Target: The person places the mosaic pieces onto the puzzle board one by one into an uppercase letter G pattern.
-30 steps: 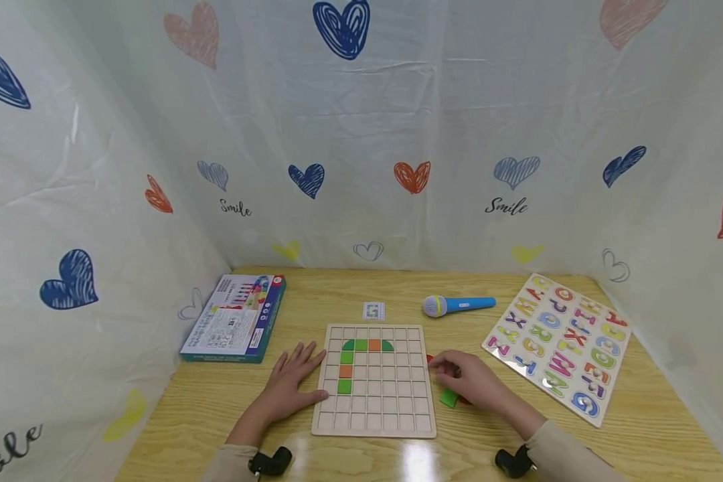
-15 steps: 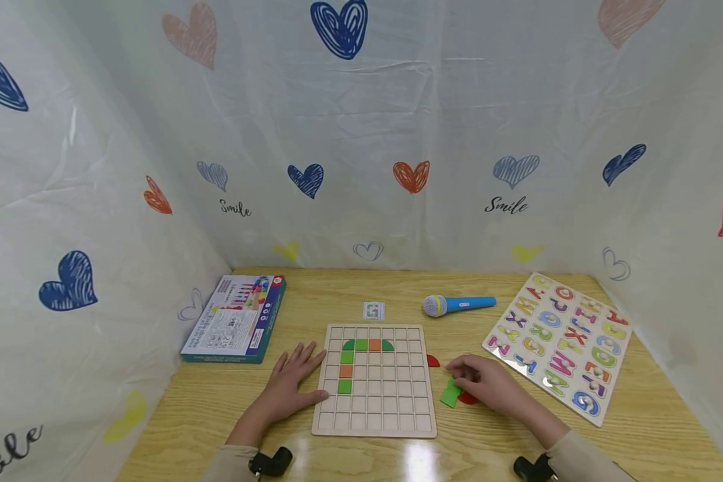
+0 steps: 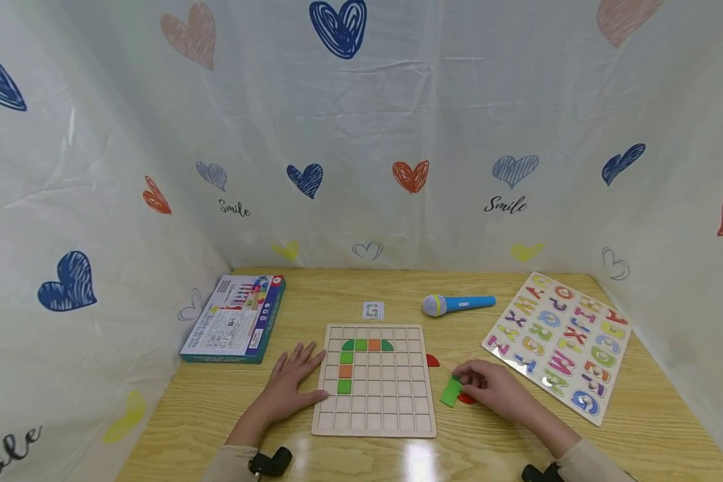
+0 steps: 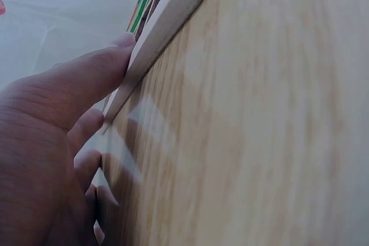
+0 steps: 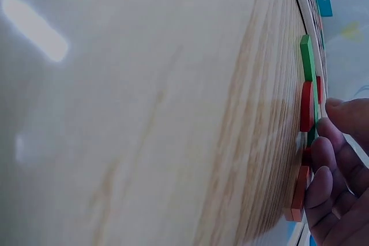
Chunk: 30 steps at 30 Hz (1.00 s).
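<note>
My left hand (image 3: 292, 385) lies spread beside the wooden grid board (image 3: 391, 428), its thumb and fingertips at the left edge. Green and orange squares and dark green rounded corner pieces fill some cells in the upper left of the board. To the board's right, my right hand (image 3: 497, 388) is over a small pile of pieces, fingers bent and fingertips right at a green tile (image 3: 449, 396). In the right wrist view a gap shows between thumb and index finger. A red rounded piece (image 5: 307, 106) and an orange piece (image 5: 299, 194) lie beneath the fingers.
Another red rounded piece (image 3: 433, 361) lies against the board's right edge. Behind the board are a small printed card (image 3: 373, 310) and a blue toy microphone (image 3: 466, 304). An alphabet puzzle board (image 3: 557, 345) lies at right, a flat box (image 3: 231, 318) at left.
My right hand has drawn back rightward from the red rounded piece by the board to the pile, uncovering that piece and more of the green tile. The left hand stays put.
</note>
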### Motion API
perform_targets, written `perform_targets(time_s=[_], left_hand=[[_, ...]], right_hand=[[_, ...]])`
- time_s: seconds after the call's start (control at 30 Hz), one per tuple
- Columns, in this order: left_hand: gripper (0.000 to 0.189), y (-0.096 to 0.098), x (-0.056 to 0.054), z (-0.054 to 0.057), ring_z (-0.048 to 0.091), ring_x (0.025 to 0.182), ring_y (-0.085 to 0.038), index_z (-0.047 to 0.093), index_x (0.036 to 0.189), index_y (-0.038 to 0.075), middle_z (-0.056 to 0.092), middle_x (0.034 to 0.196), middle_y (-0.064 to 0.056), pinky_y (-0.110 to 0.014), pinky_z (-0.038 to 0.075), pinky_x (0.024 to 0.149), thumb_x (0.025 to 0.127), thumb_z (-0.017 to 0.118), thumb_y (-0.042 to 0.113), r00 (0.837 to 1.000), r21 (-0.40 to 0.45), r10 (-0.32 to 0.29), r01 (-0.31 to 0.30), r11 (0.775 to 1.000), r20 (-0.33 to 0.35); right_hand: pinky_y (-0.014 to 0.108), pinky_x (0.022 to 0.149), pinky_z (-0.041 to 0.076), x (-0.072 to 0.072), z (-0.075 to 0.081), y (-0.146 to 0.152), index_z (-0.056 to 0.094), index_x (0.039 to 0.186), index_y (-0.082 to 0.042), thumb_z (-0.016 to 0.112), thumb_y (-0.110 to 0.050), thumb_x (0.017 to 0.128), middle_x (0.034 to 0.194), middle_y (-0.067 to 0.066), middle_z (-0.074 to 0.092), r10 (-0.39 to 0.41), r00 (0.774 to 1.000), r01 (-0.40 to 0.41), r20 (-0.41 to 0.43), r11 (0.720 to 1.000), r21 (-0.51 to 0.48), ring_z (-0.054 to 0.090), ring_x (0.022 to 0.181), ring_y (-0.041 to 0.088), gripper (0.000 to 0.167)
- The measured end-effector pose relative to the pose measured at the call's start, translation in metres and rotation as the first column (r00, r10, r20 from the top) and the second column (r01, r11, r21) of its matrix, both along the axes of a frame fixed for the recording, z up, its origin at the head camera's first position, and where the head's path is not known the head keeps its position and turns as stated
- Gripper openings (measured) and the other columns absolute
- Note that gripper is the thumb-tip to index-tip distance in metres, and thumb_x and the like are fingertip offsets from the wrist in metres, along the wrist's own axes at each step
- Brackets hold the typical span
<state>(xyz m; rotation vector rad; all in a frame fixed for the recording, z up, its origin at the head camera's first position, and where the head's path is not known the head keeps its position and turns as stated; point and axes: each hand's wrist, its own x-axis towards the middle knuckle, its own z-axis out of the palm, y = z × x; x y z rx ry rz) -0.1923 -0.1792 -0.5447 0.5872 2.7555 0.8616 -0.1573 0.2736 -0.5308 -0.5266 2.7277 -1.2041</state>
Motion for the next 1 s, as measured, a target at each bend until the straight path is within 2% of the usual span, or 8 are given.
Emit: perform_targets(time_s=[0.2, 0.33, 0.43, 0.57, 0.83, 1.0], left_hand=[[0.084, -0.001, -0.001, -0.001, 0.005, 0.157, -0.033, 0.037, 0.160, 0.021, 0.018, 0.169, -0.006, -0.055, -0.005, 0.124, 0.091, 0.069, 0.057, 1.000, -0.003, -0.010, 0.010, 1.000, -0.004], [0.084, -0.001, -0.001, -0.002, 0.005, 0.157, -0.033, 0.037, 0.160, 0.022, 0.018, 0.169, -0.006, -0.055, -0.005, 0.124, 0.091, 0.069, 0.057, 1.000, -0.005, -0.011, 0.011, 1.000, -0.007], [0.084, -0.001, -0.001, -0.002, 0.005, 0.157, -0.033, 0.037, 0.160, 0.021, 0.018, 0.169, -0.006, -0.055, -0.005, 0.124, 0.091, 0.069, 0.057, 1.000, -0.007, -0.009, 0.009, 1.000, -0.006], [0.084, -0.001, -0.001, -0.002, 0.005, 0.157, -0.033, 0.037, 0.160, 0.021, 0.018, 0.169, -0.007, -0.055, -0.005, 0.124, 0.091, 0.068, 0.057, 1.000, -0.012, -0.011, 0.011, 1.000, -0.008], [0.083, -0.001, 0.000, 0.000, 0.006, 0.156, -0.034, 0.037, 0.159, 0.020, 0.018, 0.169, -0.008, -0.055, -0.005, 0.124, 0.091, 0.069, 0.056, 1.000, -0.012, -0.011, 0.011, 1.000, -0.010], [0.083, -0.001, 0.000, 0.000, 0.006, 0.156, -0.034, 0.037, 0.160, 0.021, 0.018, 0.169, -0.008, -0.055, -0.005, 0.124, 0.091, 0.068, 0.057, 1.000, -0.014, -0.011, 0.011, 1.000, -0.016]], right_hand=[[0.022, 0.062, 0.049, 0.008, 0.001, 0.005, 0.072, 0.118, -0.010, 0.073, -0.015, 0.095, 0.095, -0.008, 0.065, 0.033, 0.999, -0.033, -0.005, 0.999, -0.005, 0.054, 0.075, 0.002, 0.024], [0.022, 0.065, 0.050, 0.013, 0.003, 0.007, 0.072, 0.115, -0.010, 0.077, -0.014, 0.091, 0.100, -0.007, 0.066, 0.041, 0.999, -0.041, -0.013, 0.999, 0.022, 0.055, 0.079, 0.002, 0.024], [0.023, 0.066, 0.050, 0.015, 0.006, 0.007, 0.072, 0.109, -0.012, 0.077, -0.013, 0.090, 0.099, -0.007, 0.065, 0.044, 0.999, -0.043, -0.009, 0.998, 0.052, 0.055, 0.080, 0.002, 0.019], [0.023, 0.065, 0.050, 0.015, 0.008, 0.006, 0.073, 0.104, -0.014, 0.076, -0.011, 0.090, 0.094, -0.008, 0.063, 0.050, 0.999, -0.049, -0.010, 0.994, 0.098, 0.054, 0.078, 0.001, 0.014], [0.023, 0.066, 0.051, 0.013, 0.007, 0.006, 0.073, 0.103, -0.014, 0.076, -0.010, 0.090, 0.092, -0.004, 0.065, 0.078, 0.997, -0.076, -0.015, 0.989, 0.124, 0.054, 0.078, 0.000, 0.014], [0.023, 0.065, 0.051, 0.009, 0.007, 0.006, 0.068, 0.098, -0.018, 0.076, -0.008, 0.089, 0.088, -0.008, 0.063, 0.098, 0.995, -0.098, 0.007, 0.987, 0.128, 0.054, 0.077, 0.000, 0.015]])
